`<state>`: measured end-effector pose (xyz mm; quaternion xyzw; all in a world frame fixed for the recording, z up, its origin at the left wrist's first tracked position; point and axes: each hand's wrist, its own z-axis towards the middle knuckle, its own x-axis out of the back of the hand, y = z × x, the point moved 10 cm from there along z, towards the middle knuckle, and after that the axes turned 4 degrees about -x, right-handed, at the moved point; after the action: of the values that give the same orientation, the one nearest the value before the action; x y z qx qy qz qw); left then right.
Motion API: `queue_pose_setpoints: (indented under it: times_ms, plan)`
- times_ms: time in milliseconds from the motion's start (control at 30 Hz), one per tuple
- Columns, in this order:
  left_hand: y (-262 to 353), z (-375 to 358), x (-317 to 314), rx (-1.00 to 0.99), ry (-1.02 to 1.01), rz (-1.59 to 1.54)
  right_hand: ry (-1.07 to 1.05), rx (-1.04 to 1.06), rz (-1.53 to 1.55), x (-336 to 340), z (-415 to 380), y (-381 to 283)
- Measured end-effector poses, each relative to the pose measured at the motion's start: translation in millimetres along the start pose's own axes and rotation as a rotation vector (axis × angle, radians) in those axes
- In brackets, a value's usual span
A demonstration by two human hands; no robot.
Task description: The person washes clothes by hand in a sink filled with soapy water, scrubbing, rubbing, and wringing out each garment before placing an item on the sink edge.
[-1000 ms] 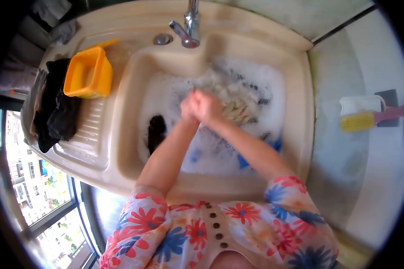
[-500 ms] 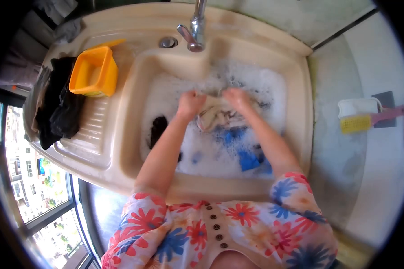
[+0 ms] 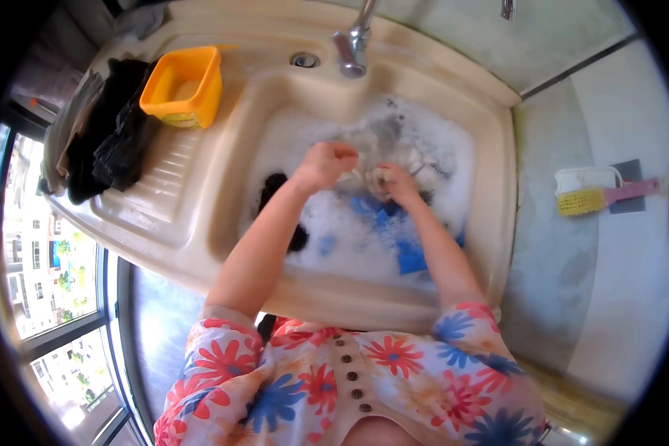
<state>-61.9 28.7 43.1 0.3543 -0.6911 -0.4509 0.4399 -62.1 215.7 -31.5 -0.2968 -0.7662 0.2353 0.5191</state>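
Observation:
Soapy water with white foam fills the beige sink (image 3: 223,160). My left hand (image 3: 328,165) is closed on the left part of a pale cloth (image 3: 405,157) in the foam. Close by on the right, my right hand (image 3: 395,182) has its fingers curled round a fold of the same cloth. Just below the hands, a blue cloth (image 3: 411,256) shows through the suds. Dark cloth (image 3: 299,238) floats left of it, beside my left forearm.
A chrome faucet (image 3: 353,52) rises at the sink's back edge. An orange basket (image 3: 182,88) and dark clothes (image 3: 111,137) lie on the ribbed drainboard at the left. A yellow-bristled brush (image 3: 583,201) hangs on the right wall.
The view has shifted a little. My hands have come closer together, and the pale cloth is now lower in the suds, spread more to the back and right.

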Motion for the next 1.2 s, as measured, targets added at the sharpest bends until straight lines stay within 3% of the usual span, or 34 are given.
queue_pose_setpoints:
  times_ms: [33,100,200,233,400,467,567,633,700,767,800,833,867,900,933,1000,1100,1133,1200]
  plan:
    - [-3.0,-5.5,11.2,0.01,0.019,0.017,-0.032,-0.077,0.096,-1.2,0.4,10.6]
    - [-12.4,-7.0,24.9,0.028,0.065,0.006,-0.021,-0.119,0.704,36.0,-5.5,-8.6]
    - [-33.6,-4.0,26.9,0.053,0.122,-0.036,0.198,0.304,0.845,169.4,-26.2,-105.2]
    - [-31.4,-5.3,26.1,0.046,0.124,-0.022,0.251,0.254,0.937,204.8,-35.6,-133.5]
    - [-32.1,-5.3,20.5,-0.013,0.129,0.144,0.221,0.7,0.894,359.5,-115.5,-286.0]
    - [-32.1,-5.7,20.0,-0.022,0.11,0.151,0.142,0.775,0.717,442.8,-110.2,-306.7]
    - [-33.4,-6.5,21.3,-0.003,0.12,0.125,0.147,0.832,0.798,461.6,-103.2,-314.8]
    - [-35.0,-6.1,24.9,0.011,0.129,0.142,0.489,0.712,0.874,378.0,-117.0,-304.3]
    - [-36.4,-4.6,30.3,0.007,0.14,0.183,0.288,0.719,0.85,313.9,-82.1,-272.9]
    - [-34.1,-3.0,32.2,-0.016,0.148,0.245,0.213,0.573,0.7,232.6,-41.6,-220.3]
    - [-33.0,-1.2,32.2,-0.027,0.149,0.26,0.19,0.4,0.57,191.3,-8.3,-178.0]
    - [-34.0,-1.2,31.8,-0.034,0.147,0.279,0.254,0.355,0.354,145.0,-12.5,-164.0]
    - [-34.6,-1.2,31.8,-0.039,0.144,0.3,0.342,-0.096,0.138,107.9,-24.7,-152.6]
    - [-35.4,-1.3,31.9,-0.034,0.134,0.303,0.149,0.181,0.539,55.6,34.7,-74.9]
    - [-36.7,-2.2,28.9,-0.027,0.123,0.302,0.053,-0.001,0.497,17.5,31.5,-52.2]
    - [-39.0,-2.3,24.6,-0.017,0.094,0.296,0.12,0.091,0.038,-18.8,33.9,-23.2]
    - [-37.2,-5.3,22.4,-0.033,0.077,0.298,0.151,-0.062,-0.503,-17.4,32.6,1.0]
    - [-37.2,-7.4,22.1,-0.021,0.058,0.314,0.226,-0.015,-0.076,-3.7,31.3,-6.6]
    - [-30.3,-2.6,21.8,-0.02,0.034,0.337,0.133,-0.014,0.544,40.9,34.3,-36.1]
